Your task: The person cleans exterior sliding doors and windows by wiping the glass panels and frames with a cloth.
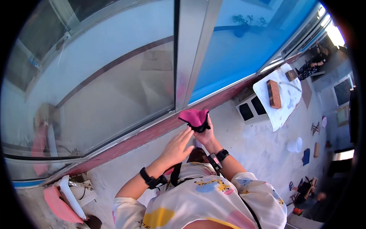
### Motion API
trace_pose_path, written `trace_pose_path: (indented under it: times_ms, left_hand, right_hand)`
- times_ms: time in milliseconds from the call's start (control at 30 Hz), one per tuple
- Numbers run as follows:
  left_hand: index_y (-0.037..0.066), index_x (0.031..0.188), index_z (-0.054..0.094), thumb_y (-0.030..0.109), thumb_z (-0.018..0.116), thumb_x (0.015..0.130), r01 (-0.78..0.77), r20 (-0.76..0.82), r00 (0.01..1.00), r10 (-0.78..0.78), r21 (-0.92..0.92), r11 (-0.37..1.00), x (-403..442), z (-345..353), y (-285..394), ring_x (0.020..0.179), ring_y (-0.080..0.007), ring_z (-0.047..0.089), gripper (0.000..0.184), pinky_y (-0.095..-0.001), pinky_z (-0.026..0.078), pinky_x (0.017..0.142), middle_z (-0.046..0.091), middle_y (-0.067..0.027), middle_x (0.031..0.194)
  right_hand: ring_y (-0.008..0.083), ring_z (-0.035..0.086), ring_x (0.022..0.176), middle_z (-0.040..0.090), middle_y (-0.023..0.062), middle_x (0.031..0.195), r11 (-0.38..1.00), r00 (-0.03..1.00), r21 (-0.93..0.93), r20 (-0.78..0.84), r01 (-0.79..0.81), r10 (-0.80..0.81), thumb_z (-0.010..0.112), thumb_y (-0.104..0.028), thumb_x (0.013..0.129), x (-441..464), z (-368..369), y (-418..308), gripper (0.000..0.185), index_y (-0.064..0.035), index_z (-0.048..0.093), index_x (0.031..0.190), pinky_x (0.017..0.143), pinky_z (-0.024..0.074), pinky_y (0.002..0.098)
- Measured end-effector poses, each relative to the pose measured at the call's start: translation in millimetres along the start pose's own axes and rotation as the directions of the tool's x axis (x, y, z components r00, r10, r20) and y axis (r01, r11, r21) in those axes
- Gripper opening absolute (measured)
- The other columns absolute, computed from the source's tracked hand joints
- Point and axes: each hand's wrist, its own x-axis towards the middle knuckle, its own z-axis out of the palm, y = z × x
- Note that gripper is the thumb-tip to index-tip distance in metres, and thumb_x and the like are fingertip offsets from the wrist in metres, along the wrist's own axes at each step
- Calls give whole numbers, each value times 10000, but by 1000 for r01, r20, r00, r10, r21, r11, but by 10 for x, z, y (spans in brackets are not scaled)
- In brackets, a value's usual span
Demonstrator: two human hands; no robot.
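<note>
A magenta cloth piece [196,117] with black edging is bunched in front of my body; its exact kind I cannot make out. My right hand [206,134] grips it from the right and below, fingers wrapped round its dark lower part. Close on the left is my left hand [177,145], fingers stretched out and fairly flat. Its fingertips are at the cloth's lower edge, and whether they touch it I cannot tell. Black bands sit on both wrists.
Large glass panels [217,68] in metal frames rise directly ahead above a red sill. To the right, a white-covered table [286,89] bears a brick [273,94]. A white bucket [294,145] stands farther right, near a seated person [307,192]. A pink-covered item [61,204] lies lower left.
</note>
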Motion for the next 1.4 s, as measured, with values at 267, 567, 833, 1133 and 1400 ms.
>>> trace_pose_path:
  times_ms: [267,567,833,1133,1400]
  left_hand:
    - [18,1293,491,231,567,920,662,152,749,-645,-214,718,-996,-101,-411,1126,-262,580,437,-334,451,942,598,-152,1215]
    - [19,1282,512,225,541,953,692,84,628,-774,-516,505,-1351,5,-458,1101,-174,582,389,-276,434,941,631,-115,1170]
    - [49,1290,509,241,539,941,584,93,800,-592,-347,734,-925,14,-511,1096,-203,597,399,-294,441,943,630,-107,1183]
    - [58,1291,505,250,547,935,521,77,852,-518,-234,821,-941,-274,-575,1106,-229,597,406,-321,460,929,613,-134,1205]
    - [32,1331,457,198,534,950,633,89,753,-652,-366,682,-1469,-1,-683,1145,-185,561,423,-283,428,956,604,-117,1222]
  right_hand:
    - [310,505,1076,542,89,1142,1000,954,-11,-299,-3,-1,458,-614,884,1134,-135,2,542,-159,515,1174,889,468,504]
    - [216,481,1103,499,87,1204,804,923,-474,50,359,-382,529,-363,940,221,1389,-206,474,-99,427,1321,917,401,340]
    - [357,492,1082,485,159,1204,-415,361,-570,799,709,-480,697,43,633,330,1077,-109,504,-89,607,1111,917,430,417]
    - [285,543,929,569,86,1114,-882,-448,66,878,466,-170,731,-37,616,-573,3990,-1385,493,-156,671,1092,780,470,345]
    - [261,537,946,577,60,1074,-781,-181,51,980,622,-80,713,-65,567,103,2344,-842,427,-150,709,985,834,460,377]
